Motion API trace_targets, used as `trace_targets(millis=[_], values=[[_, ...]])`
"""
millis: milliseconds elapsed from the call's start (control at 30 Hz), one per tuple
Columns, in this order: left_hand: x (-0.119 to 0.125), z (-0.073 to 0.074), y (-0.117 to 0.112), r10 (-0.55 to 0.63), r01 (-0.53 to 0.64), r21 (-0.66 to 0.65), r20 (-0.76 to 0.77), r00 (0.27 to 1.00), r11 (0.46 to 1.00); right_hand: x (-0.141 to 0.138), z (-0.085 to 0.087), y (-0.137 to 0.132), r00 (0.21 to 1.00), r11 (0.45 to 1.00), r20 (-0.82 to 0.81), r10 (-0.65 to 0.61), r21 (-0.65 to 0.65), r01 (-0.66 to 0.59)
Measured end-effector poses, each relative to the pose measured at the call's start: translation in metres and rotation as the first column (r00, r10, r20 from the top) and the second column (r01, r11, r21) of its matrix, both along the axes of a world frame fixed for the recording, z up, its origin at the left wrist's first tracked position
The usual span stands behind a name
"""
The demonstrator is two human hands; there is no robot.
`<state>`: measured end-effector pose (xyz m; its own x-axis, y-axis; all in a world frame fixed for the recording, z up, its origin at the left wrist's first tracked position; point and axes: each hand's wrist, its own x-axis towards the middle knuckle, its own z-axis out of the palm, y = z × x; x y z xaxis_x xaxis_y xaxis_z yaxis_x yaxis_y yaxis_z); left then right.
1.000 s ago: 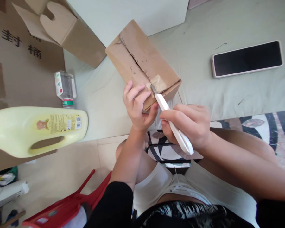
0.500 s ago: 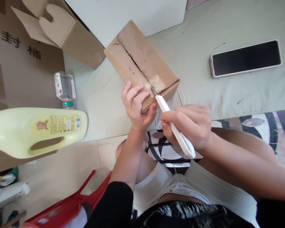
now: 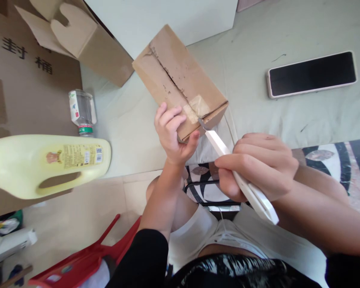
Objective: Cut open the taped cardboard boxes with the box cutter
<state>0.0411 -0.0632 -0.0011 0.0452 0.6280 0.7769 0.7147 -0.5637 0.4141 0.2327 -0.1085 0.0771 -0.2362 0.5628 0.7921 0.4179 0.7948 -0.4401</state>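
A small brown cardboard box (image 3: 180,72) lies tilted in front of me, with a slit along the middle seam of its top. Clear tape (image 3: 197,107) covers the seam near its close end. My left hand (image 3: 175,134) grips the near left corner of the box, fingers on the top face and thumb on the end. In my right hand (image 3: 258,166) is a white utility knife (image 3: 238,176), its fingers closed round the handle. The knife's short metal blade is at the box's near edge, by the end of the tape; how deep it goes I cannot tell.
A phone (image 3: 312,75) lies to the right on the pale cloth. Leftward are a yellow jug (image 3: 24,164), a clear bottle (image 3: 85,110), an open cardboard box (image 3: 105,52) and a large printed carton (image 3: 33,100). A red plastic stool or chair (image 3: 87,256) stands at lower left.
My right hand has drawn the knife toward me and to the right, so its blade moved from the tape to the box's near edge. My left hand and the box have barely moved.
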Motion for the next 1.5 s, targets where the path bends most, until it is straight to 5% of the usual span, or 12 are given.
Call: trace_targets(millis=[367,867,1500], values=[[0.004,0.008,0.003,-0.01,0.015,0.175,-0.029,1.0,0.984,-0.001,-0.005,0.004,0.999,1.0,0.054,0.001,-0.006,-0.001],[0.002,0.006,0.001,-0.038,0.04,0.126,-0.016,0.999,0.991,-0.004,-0.013,0.009,0.981,0.997,0.18,-0.077,-0.009,0.08],[0.0,0.0,0.0,0.028,-0.027,0.045,-0.035,0.999,0.999,-0.009,0.005,0.005,0.961,0.981,0.213,-0.175,-0.04,0.188]])
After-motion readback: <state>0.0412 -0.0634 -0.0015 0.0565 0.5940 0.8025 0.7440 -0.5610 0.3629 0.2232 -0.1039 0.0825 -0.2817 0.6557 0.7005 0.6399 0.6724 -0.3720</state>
